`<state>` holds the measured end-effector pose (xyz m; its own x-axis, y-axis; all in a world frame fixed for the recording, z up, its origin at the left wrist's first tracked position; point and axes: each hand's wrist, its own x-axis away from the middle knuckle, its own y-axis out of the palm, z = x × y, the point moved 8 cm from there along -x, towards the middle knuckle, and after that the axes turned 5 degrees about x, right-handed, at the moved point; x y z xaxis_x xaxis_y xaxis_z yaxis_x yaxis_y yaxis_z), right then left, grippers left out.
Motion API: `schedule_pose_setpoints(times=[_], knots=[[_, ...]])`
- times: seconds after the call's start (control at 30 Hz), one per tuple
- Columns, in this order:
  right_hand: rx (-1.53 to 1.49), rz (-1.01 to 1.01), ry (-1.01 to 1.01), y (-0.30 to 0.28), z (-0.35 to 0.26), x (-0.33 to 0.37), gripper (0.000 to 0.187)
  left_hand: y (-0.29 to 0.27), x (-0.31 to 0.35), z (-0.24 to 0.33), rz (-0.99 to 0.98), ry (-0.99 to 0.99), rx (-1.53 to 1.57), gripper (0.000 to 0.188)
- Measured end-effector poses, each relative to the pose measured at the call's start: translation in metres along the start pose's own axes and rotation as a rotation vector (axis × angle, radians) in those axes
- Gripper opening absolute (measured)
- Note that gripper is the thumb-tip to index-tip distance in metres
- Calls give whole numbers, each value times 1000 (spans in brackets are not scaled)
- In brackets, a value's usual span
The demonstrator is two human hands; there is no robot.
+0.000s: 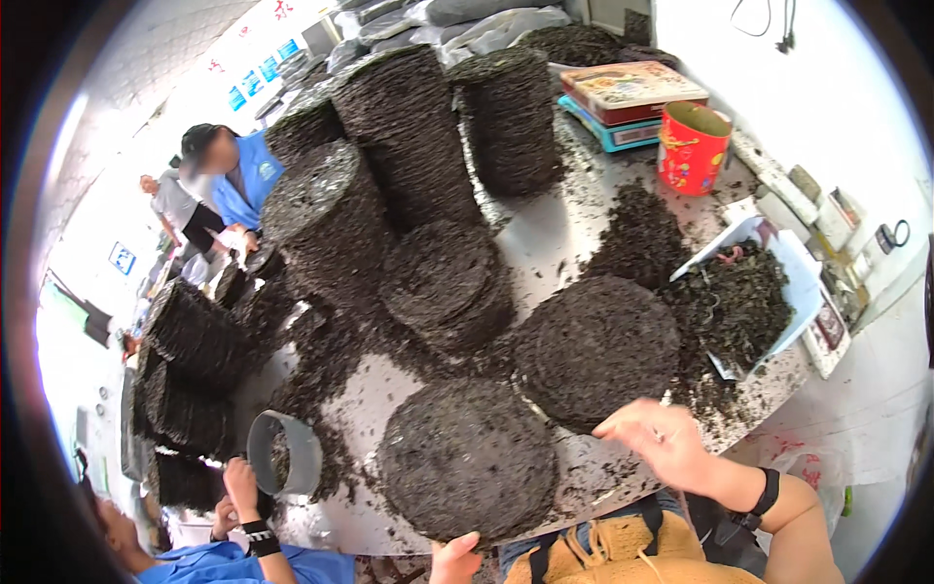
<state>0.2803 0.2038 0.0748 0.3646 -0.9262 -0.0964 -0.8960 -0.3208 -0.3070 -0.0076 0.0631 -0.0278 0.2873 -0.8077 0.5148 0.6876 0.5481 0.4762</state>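
A round, dark sheet of what looks like dried seaweed (467, 457) lies flat at the front edge of the table. My left hand (455, 561) is at its near rim, thumb on top, with the other fingers hidden below. Farther right is a second dark round stack (598, 350), its near edge beside the first sheet. My right hand (666, 446) is at that stack's near right rim, fingers bent and drawn together with the tips close to the edge. Anything between those fingertips is too small to make out.
Tall stacks of dark discs (404, 136) stand behind. To the right are a white scoop-like tray (793, 263) of loose flakes, a red tin (693, 151) and a box (637, 88). At left, a co-worker's hand (240, 487) is beside a clear ring (306, 457). Crumbs litter the table.
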Motion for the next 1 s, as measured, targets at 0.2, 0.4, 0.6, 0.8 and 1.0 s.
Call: schedule_pose_setpoints(times=[0.2, 0.4, 0.6, 0.8, 1.0], knots=[[463, -213, -578, 97, -60, 2, 42, 47, 1, -9, -242, 41, -74, 75], [38, -13, -350, 58, -43, -4, 25, 44, 10, 4, -94, 108, -106, 76], [-526, 563, 303, -51, 67, 12, 22, 72, 32, 17, -27, 47, -92, 18], [-317, 655, 203, -71, 74, 29, 19, 29, 16, -7, -56, -74, -99, 38], [644, 383, -248, -53, -2, -12, 7, 39, 13, 3, -10, 13, -44, 23]])
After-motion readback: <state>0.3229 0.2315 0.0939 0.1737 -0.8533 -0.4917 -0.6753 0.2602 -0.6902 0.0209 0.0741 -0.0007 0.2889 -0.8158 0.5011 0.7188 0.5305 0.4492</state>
